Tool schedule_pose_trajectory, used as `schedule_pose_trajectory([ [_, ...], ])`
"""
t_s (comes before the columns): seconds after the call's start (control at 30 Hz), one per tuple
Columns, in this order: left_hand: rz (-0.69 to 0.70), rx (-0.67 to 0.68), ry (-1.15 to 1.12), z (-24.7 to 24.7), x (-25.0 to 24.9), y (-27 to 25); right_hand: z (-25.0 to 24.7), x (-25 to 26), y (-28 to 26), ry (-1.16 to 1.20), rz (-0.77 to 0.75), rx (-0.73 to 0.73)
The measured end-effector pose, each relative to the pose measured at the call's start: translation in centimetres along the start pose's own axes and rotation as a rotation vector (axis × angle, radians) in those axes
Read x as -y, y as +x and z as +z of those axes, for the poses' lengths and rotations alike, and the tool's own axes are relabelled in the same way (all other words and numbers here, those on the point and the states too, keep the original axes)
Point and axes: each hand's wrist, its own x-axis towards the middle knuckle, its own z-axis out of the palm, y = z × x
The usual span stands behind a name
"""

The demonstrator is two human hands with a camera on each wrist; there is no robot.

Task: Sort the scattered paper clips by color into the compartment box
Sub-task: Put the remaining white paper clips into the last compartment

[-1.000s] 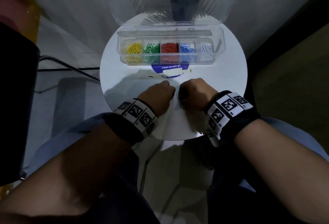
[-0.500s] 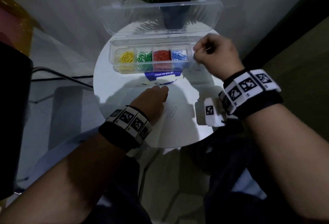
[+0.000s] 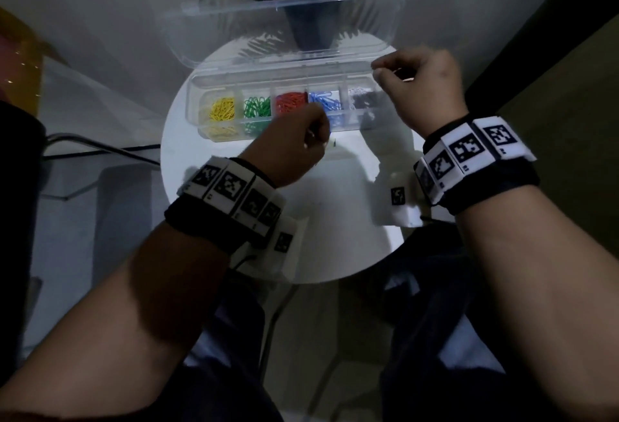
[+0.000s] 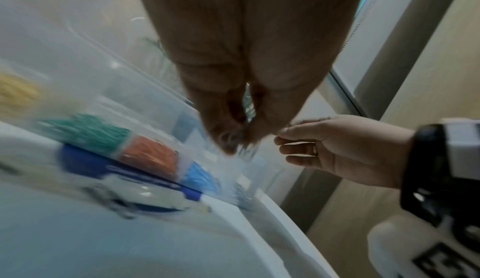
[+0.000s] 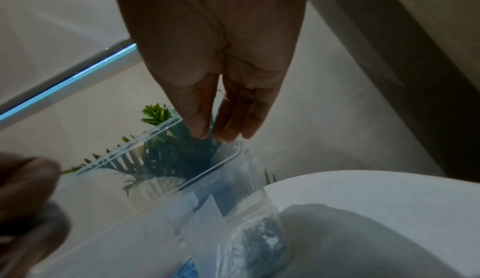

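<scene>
Clear, glossy plastic for the compartment box (image 3: 361, 126), with its see-through lid (image 3: 268, 36) standing open at 12 o'clock. Smooth, matt white top on the round table (image 3: 335, 237). Shiny coated wire in the paper clips (image 3: 221, 109). Black cloth wristbands (image 3: 495, 187) with matt printed marker tiles. Dark, smooth plant pot (image 3: 310, 29) at 12 o'clock behind the box.

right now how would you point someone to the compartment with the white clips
Start at the round white table and find the clear compartment box with its lid open, in front of the potted plant. The row runs yellow, green, red, blue; the white clips sit in the far right compartment, under the right hand, the only colourless pile.
</scene>
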Motion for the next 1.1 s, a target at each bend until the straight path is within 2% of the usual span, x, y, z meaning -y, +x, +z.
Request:
schedule_pose_trajectory([
  [0.13, -0.005, -0.186, -0.095, 0.7, -1.8, 2.6, -1.8, -0.9, -1.3, -0.060, 0.006, 0.051],
  [0.23, 0.079, -0.284, -0.073, 1.7, -2.1, 4.1, -2.8, -1.6, -2.4, -0.060, 0.028, 0.102],
  [0.43, 0.190, -0.372, -0.057, 3.1, -2.4, 6.6, -4.3, -2.2, -4.1, -0.106, 0.034, 0.254],
  [0.7, 0.069, -0.316, 0.039, 3.3, -2.0, 7.0, -4.2, -1.5, -4.4, -0.208, -0.037, 0.364],
  [0.83, 0.127, -0.398, 0.042, 1.8, -1.0, 5.0, -3.4, -0.9, -4.3, -0.240, -0.063, 0.386],
  [0.9, 0.108, -0.433, 0.034, 0.8, -0.4, 3.3, -2.6, -0.4, -4.5, -0.263, -0.091, 0.418],
  [1.1, -0.013, -0.179, 0.144, -2.0, 1.5, -1.6, 1.3, 0.8, -5.9, -0.368, -0.118, 0.697],
])
